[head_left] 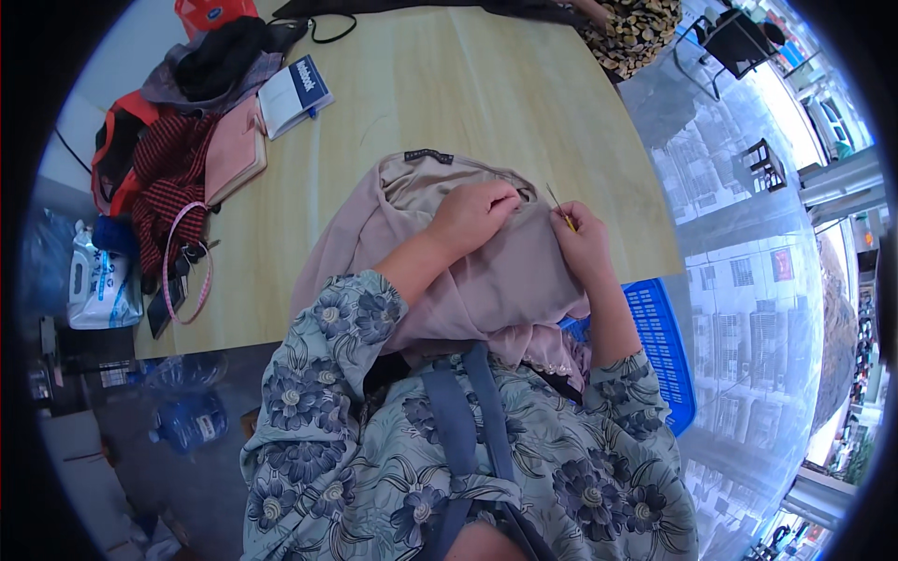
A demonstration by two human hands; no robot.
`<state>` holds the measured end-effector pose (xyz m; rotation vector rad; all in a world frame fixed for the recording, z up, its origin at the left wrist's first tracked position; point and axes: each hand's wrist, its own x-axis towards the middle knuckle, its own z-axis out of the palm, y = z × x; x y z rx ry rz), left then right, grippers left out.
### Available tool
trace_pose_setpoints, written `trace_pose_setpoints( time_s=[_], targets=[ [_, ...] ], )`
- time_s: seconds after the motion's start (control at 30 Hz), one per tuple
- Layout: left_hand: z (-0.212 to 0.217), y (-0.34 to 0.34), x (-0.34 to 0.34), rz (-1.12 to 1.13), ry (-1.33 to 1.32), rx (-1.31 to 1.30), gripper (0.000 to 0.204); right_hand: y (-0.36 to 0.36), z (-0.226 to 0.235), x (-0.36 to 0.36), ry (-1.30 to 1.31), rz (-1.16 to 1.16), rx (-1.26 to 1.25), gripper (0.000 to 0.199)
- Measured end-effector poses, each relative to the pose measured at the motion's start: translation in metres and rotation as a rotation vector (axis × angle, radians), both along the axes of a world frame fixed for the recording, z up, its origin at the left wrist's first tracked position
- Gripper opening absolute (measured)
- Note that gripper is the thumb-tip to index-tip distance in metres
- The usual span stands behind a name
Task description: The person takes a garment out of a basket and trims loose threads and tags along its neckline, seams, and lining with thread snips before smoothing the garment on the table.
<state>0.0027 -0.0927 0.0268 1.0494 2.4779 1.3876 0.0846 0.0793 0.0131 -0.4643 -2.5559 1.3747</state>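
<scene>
1. Pink fabric is caught in the left hand (474, 217), its fingers closed on the upper edge of the garment (510, 271).
2. The right hand (585, 240), apart from the left, is closed on a slim yellow tool (571, 222), its thin tip pointing up and away; whether these fingers also grip the cloth, I cannot tell.
3. The garment lies on the near side of the worktop (449, 93), spilling over its edge toward the lap; a dark label (428, 157) sits at its far rim.
4. To the left: a pink book (236, 157), a blue-and-white notebook (292, 98), checked cloth (173, 168), a pink band (166, 262) in a loop and a white pack (98, 285).
5. Below the worktop: a blue basket (669, 351) at right, a bottle (192, 423) at left.
6. At the far right corner, another person's patterned sleeve (641, 37).
</scene>
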Motion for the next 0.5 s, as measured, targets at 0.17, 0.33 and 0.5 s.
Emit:
trace_pose_setpoints(
  time_s=[0.17, 0.33, 0.5],
  targets=[
    [0.0012, -0.0003, 0.0030, 0.061, -0.056, 0.075, 0.014, -0.0019, -0.0015, -0.0001, 0.057, -0.021, -0.091, 0.019],
    [-0.0030, 0.0009, 0.0018, 0.076, -0.099, 0.122, 0.014, -0.0018, 0.0000, 0.0004, 0.014, -0.011, -0.081, 0.018],
    [-0.0033, 0.0010, -0.0008, 0.015, -0.158, 0.194, 0.012, -0.0042, -0.0008, -0.0025, 0.053, -0.057, -0.116, 0.018]
  ],
)
